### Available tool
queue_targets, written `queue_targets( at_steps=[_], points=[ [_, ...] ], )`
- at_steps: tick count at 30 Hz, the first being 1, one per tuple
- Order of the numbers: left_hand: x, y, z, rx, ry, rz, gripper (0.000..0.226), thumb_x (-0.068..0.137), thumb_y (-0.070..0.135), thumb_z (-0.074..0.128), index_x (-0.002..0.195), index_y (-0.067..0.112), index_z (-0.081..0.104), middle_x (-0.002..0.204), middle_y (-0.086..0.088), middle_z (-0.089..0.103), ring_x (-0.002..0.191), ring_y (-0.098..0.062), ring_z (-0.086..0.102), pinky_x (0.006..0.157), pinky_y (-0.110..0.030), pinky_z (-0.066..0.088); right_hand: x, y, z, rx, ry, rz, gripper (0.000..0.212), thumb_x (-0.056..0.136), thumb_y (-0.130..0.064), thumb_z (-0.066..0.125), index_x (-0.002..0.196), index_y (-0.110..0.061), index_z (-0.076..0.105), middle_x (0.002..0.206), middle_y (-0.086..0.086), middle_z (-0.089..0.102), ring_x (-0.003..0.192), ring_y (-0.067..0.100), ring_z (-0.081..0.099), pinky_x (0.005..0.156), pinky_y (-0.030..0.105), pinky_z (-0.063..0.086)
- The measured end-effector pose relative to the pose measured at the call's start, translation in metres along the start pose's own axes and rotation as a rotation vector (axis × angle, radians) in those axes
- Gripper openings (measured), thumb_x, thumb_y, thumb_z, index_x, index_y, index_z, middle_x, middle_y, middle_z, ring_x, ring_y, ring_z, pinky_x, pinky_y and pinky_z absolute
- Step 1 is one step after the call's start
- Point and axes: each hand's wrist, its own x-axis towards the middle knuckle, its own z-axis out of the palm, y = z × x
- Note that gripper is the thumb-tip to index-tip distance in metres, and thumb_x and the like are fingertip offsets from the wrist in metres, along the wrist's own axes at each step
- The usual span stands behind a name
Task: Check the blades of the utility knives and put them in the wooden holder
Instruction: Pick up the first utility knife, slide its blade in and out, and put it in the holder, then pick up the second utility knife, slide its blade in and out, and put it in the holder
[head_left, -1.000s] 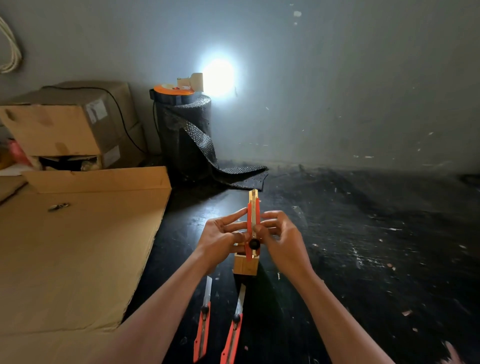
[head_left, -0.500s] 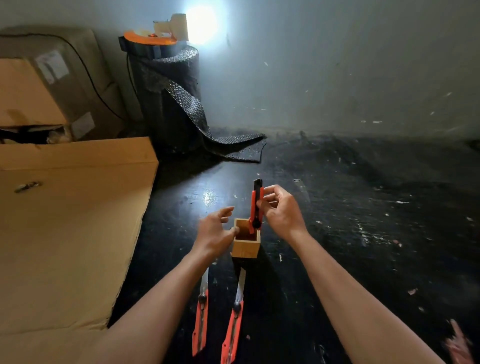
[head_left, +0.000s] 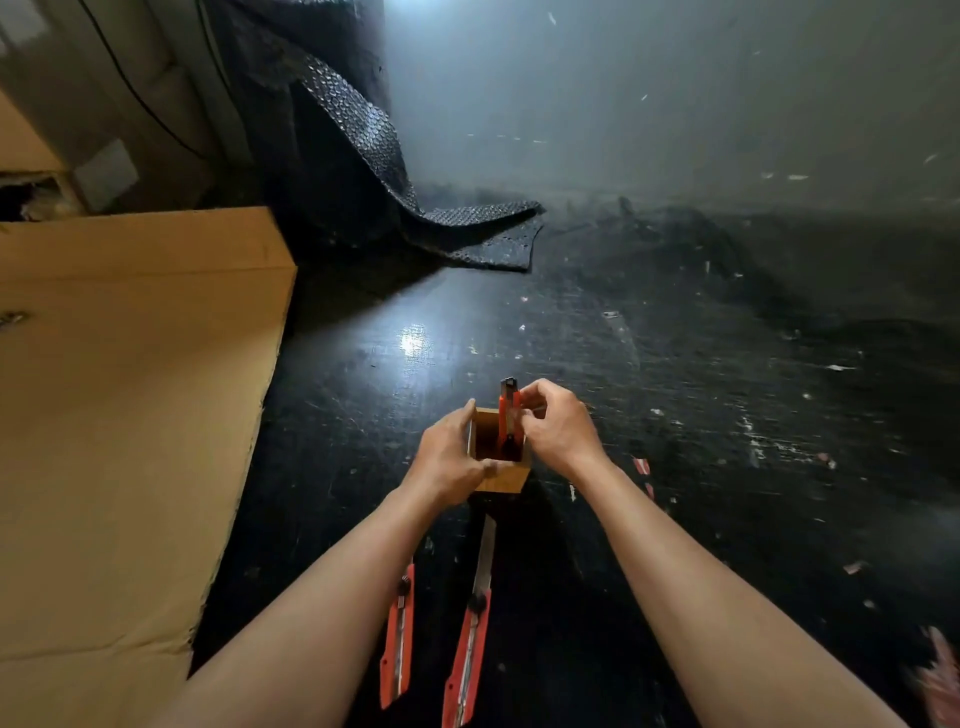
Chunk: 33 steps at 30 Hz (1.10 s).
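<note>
A small square wooden holder (head_left: 506, 480) stands on the black floor in the middle of the head view. My left hand (head_left: 449, 460) grips its left side. An orange utility knife (head_left: 508, 415) stands upright inside the holder, its black end sticking up above the rim. My right hand (head_left: 558, 428) pinches the upper part of that knife. Two more orange utility knives lie on the floor between my forearms, blades out and pointing towards the holder: one on the left (head_left: 399, 636), partly hidden by my left forearm, and one on the right (head_left: 470, 631).
A large flat sheet of cardboard (head_left: 119, 415) covers the floor on the left. A black roll of textured matting (head_left: 332, 145) stands at the back with a flap trailing on the floor. Cardboard boxes (head_left: 78, 119) sit at the far left. A grey wall closes the back.
The knife has gone from being held up in both hands to standing in the holder. My left hand has closed on the holder's side. The camera has tilted down.
</note>
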Motion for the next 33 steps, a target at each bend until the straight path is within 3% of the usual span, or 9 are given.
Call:
queue_targets(
  at_steps=[5, 9, 13, 18, 22, 27, 33],
  points=[
    [0.004, -0.005, 0.003, -0.081, -0.010, -0.033, 0.105, 0.074, 0.023, 0.091, 0.160, 0.015, 0.031, 0.151, -0.011, 0.055, 0.138, -0.026, 0.054, 0.114, -0.041, 0.045, 0.009, 0.004, 0.004, -0.074, -0.002, 0.007, 0.005, 0.095, -0.021, 0.065, 0.098, -0.019, 0.068, 0.097, 0.001, 0.072, 0.089, 0.019, 0.066, 0.060, 0.022, 0.046],
    [0.004, -0.008, 0.004, -0.124, 0.004, -0.044, 0.106, 0.072, 0.022, 0.093, 0.159, 0.016, 0.033, 0.149, -0.009, 0.058, 0.135, -0.024, 0.057, 0.111, -0.039, 0.047, 0.011, 0.006, 0.008, -0.111, 0.017, 0.007, 0.007, 0.094, -0.018, 0.064, 0.099, -0.018, 0.069, 0.098, 0.003, 0.072, 0.089, 0.019, 0.065, 0.073, 0.032, 0.054],
    [0.003, -0.011, 0.005, -0.146, 0.015, -0.049, 0.105, 0.071, 0.024, 0.094, 0.158, 0.019, 0.035, 0.148, -0.008, 0.059, 0.134, -0.025, 0.058, 0.109, -0.042, 0.049, 0.010, 0.008, 0.006, -0.127, 0.040, -0.001, 0.011, 0.095, -0.013, 0.063, 0.103, -0.016, 0.070, 0.103, 0.005, 0.074, 0.093, 0.020, 0.067, 0.075, 0.030, 0.054],
    [-0.001, -0.008, 0.004, -0.124, 0.029, -0.051, 0.102, 0.074, 0.023, 0.092, 0.158, 0.018, 0.034, 0.149, -0.010, 0.056, 0.134, -0.026, 0.057, 0.107, -0.038, 0.049, 0.000, 0.009, -0.004, -0.120, 0.058, -0.025, 0.023, 0.095, -0.021, 0.066, 0.116, -0.011, 0.069, 0.111, 0.004, 0.072, 0.102, 0.020, 0.067, 0.084, 0.032, 0.056],
    [-0.015, -0.012, 0.003, -0.093, 0.101, -0.068, 0.103, 0.074, 0.029, 0.092, 0.158, 0.017, 0.034, 0.154, -0.011, 0.052, 0.136, -0.028, 0.055, 0.111, -0.047, 0.047, -0.013, 0.012, -0.009, -0.164, 0.066, -0.056, 0.022, 0.094, -0.017, 0.066, 0.116, -0.013, 0.068, 0.113, 0.006, 0.073, 0.104, 0.021, 0.069, 0.085, 0.033, 0.057],
    [-0.053, -0.019, 0.007, -0.069, 0.183, -0.088, 0.087, 0.079, 0.027, 0.088, 0.153, 0.015, 0.043, 0.147, -0.010, 0.059, 0.132, -0.026, 0.058, 0.109, -0.044, 0.050, -0.045, 0.015, -0.008, -0.202, 0.034, -0.071, 0.021, 0.093, -0.020, 0.066, 0.113, -0.015, 0.068, 0.111, 0.004, 0.073, 0.102, 0.021, 0.069, 0.086, 0.038, 0.059],
    [-0.103, -0.039, 0.019, 0.020, 0.131, -0.089, 0.069, 0.084, 0.022, 0.083, 0.145, 0.013, 0.054, 0.140, -0.009, 0.064, 0.129, -0.023, 0.061, 0.108, -0.039, 0.052, -0.096, 0.025, 0.021, -0.261, -0.090, -0.014, 0.025, 0.093, -0.025, 0.067, 0.118, -0.020, 0.068, 0.112, 0.001, 0.073, 0.103, 0.019, 0.069, 0.089, 0.041, 0.058]
  ],
)
